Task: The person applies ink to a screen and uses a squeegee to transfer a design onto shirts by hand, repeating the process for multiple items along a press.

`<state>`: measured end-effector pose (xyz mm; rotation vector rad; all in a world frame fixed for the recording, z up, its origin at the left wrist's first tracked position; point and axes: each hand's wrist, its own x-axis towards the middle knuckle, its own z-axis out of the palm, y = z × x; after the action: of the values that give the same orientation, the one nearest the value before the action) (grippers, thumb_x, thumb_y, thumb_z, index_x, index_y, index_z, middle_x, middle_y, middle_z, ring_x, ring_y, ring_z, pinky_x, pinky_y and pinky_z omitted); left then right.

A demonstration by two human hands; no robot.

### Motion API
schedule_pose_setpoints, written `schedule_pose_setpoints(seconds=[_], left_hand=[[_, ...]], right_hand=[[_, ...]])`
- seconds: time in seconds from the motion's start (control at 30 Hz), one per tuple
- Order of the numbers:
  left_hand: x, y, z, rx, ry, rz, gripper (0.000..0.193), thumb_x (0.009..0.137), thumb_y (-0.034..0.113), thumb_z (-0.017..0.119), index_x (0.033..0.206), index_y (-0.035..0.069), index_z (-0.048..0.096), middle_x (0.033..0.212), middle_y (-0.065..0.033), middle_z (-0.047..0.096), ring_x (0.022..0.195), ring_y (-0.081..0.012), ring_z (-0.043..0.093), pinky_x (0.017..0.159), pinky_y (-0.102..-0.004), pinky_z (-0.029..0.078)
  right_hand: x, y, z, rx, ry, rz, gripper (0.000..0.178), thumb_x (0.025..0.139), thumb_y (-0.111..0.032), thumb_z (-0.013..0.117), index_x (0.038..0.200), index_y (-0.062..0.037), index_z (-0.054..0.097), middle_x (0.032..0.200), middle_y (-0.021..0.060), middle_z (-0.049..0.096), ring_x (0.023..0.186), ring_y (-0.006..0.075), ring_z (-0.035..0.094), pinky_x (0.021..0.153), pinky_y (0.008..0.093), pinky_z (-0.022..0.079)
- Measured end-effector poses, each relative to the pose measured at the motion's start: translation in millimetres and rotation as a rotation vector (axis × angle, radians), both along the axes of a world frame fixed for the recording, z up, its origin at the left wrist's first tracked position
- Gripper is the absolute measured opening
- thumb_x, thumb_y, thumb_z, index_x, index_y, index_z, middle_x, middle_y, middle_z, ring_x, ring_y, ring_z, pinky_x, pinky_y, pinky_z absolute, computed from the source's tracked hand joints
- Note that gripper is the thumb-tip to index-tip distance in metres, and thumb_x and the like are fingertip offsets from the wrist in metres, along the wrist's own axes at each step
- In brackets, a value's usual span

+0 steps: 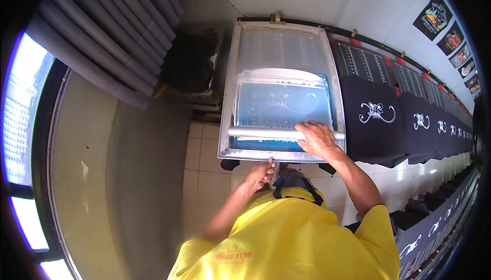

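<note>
Shirt: our yellow shirt [286, 234] fills the near side, body square to the frame, probably so both arms reach it evenly.
Left hand: our left hand [262, 172] is narrow, fingers curled in, at the middle of the frame's near edge. Can't tell whether it pinches the rim or just rests there; looks like a steadying spot.
Screen frame: the screen frame [245, 153] lies directly ahead of us, near edge toward our body.
Squeegee: the silver squeegee [263, 132] lies across the screen near the near edge, reaching from the left rim to the right one, presumably long enough to cover the mesh in one width.
Right hand: our right hand [316, 139] is holding the squeegee, fingers wrapped over its right end. Off-centre grip, maybe because the other hand is down at the rim.
Mesh: blue mesh [245, 98] beyond the bar, faint scroll-and-star figure in it.
Ink: white ink [279, 72] banded across mid-screen, left to right rim.
Clamp: metal clamp [276, 19] at the far edge, likely locating the frame.
Garments: dark garments [376, 111] with white scroll prints, rowed off the right edge, spaced apart, probably to keep prints uncovered.
Wall: dark sample prints [433, 16], far right.
</note>
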<state>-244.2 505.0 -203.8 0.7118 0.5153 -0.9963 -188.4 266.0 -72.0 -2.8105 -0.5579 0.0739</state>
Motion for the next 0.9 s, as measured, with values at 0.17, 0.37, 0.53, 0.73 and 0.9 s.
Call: schedule_pose_setpoints(seconds=[0.17,0.37,0.53,0.73,0.9], left_hand=[[59,-11,-66,0.008,0.006,0.019,0.013,0.103,0.015,0.050,0.093,0.009,0.053,0.063,0.0041,0.045,0.045,-0.0035,0.033,0.036,-0.0186,0.023],[139,-34,-66,0.030,0.024,0.023,0.015,0.103,0.015,0.051,0.090,0.008,0.054,0.063,0.0045,0.044,0.045,-0.0031,0.032,0.036,-0.0190,0.023],[170,-49,-75,0.073,0.021,0.008,0.018,0.103,0.019,0.053,0.089,0.008,0.053,0.063,0.0040,0.043,0.044,-0.0034,0.032,0.036,-0.0191,0.024],[173,-64,-80,0.011,0.043,0.012,0.013,0.104,0.015,0.050,0.092,0.008,0.052,0.061,0.0038,0.042,0.043,-0.0043,0.032,0.036,-0.0203,0.023],[165,-72,-85,-0.033,0.092,0.016,0.012,0.103,0.013,0.049,0.092,0.008,0.051,0.061,0.0038,0.042,0.043,-0.0045,0.031,0.037,-0.0205,0.023]], right_hand=[[63,-16,-75,0.036,-0.012,-0.007,0.029,0.075,-0.015,0.074,0.099,-0.0059,0.061,0.092,0.0110,0.068,0.092,0.0321,0.064,0.079,0.0456,0.053],[126,-39,-97,0.003,-0.038,0.029,0.037,0.068,-0.015,0.079,0.100,-0.0065,0.062,0.094,0.0087,0.067,0.092,0.0293,0.063,0.081,0.0427,0.052],[129,-50,-120,-0.091,-0.206,0.080,0.030,0.074,-0.013,0.071,0.101,-0.0067,0.060,0.098,0.0074,0.067,0.094,0.0267,0.063,0.077,0.0396,0.053],[149,-60,-140,-0.081,-0.309,0.041,0.025,0.074,-0.009,0.066,0.098,-0.0068,0.062,0.094,0.0070,0.067,0.090,0.0262,0.061,0.077,0.0399,0.052],[155,-77,-136,-0.061,-0.244,0.048,0.025,0.075,-0.009,0.066,0.099,-0.0058,0.062,0.094,0.0084,0.068,0.093,0.0279,0.063,0.079,0.0412,0.053]])
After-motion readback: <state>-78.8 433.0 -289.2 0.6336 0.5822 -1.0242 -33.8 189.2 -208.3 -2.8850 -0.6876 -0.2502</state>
